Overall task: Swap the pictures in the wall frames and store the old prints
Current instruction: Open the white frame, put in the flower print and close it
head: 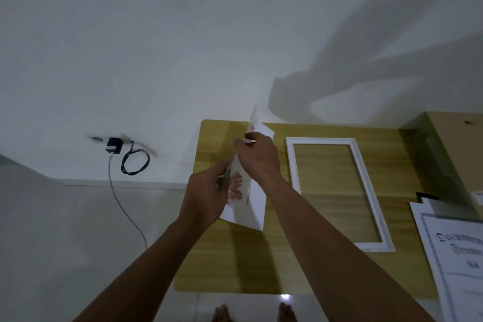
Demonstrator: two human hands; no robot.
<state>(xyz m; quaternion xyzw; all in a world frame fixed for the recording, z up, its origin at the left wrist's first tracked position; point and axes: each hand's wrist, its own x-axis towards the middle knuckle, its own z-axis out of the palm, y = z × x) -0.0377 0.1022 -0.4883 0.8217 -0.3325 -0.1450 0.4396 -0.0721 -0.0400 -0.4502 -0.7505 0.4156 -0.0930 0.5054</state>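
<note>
pinching a folded print (248, 206) between fingers, left hand (206, 196) low, right hand (258, 157) at its far edge, left of the white frame (366, 191).

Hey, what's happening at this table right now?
A person is holding a printed sheet above a wooden table with both hands, the left hand at its lower edge and the right hand near the top. An empty white frame lies flat on the table to the right.

Low wooden table (326, 264), with white empty frame (366, 191) flat on it and printed sheet (449, 256) at right edge.
</note>
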